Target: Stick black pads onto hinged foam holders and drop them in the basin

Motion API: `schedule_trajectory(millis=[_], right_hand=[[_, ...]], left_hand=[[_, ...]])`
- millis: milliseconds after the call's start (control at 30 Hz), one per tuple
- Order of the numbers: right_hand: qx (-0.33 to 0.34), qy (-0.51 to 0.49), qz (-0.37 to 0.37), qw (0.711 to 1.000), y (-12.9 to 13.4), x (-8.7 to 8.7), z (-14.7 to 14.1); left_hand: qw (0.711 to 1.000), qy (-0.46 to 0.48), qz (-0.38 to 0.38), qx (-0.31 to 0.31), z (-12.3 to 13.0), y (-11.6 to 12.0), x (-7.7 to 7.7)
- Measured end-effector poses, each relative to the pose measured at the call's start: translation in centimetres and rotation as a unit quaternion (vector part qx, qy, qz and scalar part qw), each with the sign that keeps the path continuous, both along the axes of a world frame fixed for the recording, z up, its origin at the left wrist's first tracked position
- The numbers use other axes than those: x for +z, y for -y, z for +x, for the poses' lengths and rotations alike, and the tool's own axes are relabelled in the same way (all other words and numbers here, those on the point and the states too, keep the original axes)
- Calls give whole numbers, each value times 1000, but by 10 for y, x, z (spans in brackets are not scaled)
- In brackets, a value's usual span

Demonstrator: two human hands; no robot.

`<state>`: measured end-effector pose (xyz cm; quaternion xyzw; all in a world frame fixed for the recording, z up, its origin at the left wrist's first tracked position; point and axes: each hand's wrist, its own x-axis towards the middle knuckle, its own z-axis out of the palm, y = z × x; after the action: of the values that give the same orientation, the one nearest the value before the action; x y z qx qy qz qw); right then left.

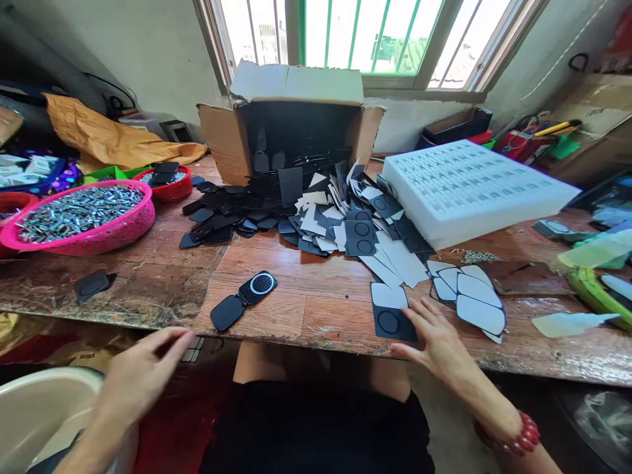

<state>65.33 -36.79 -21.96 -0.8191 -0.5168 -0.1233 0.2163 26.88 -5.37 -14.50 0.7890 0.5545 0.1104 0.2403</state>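
The black hinged device (232, 312) lies unfolded near the front edge of the table (281, 316), long axis diagonal, ringed end pointing away and rightward. The right hand (437, 339), fingers spread, reaches the ring-marked black card (388, 324); the left hand (141, 375) has fingertips drawn together, any grip unclear.

Scuffed table (165, 286) with cards (363, 237), box (306, 85)

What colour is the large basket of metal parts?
The basket is bright pink, in the head view.
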Motion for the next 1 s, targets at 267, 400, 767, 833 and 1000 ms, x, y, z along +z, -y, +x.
schedule_trajectory(millis=[267,400,767,833,1000], right_hand=[[37,48,19,998,-1,-5,-52],[82,23,71,994,-6,4,-74],[159,-114,172,966,-45,23,-119],[153,-116,173,966,-54,27,-117],[164,-169,165,958,-74,37,-114]], left_hand=[[858,209,-415,-221,140,102,-21],[812,212,-504,-206,154,127,-35],[745,400,-530,-71,147,128,-23],[758,402,-508,-78,143,125,-23],[748,425,-496,-113,137,123,-22]])
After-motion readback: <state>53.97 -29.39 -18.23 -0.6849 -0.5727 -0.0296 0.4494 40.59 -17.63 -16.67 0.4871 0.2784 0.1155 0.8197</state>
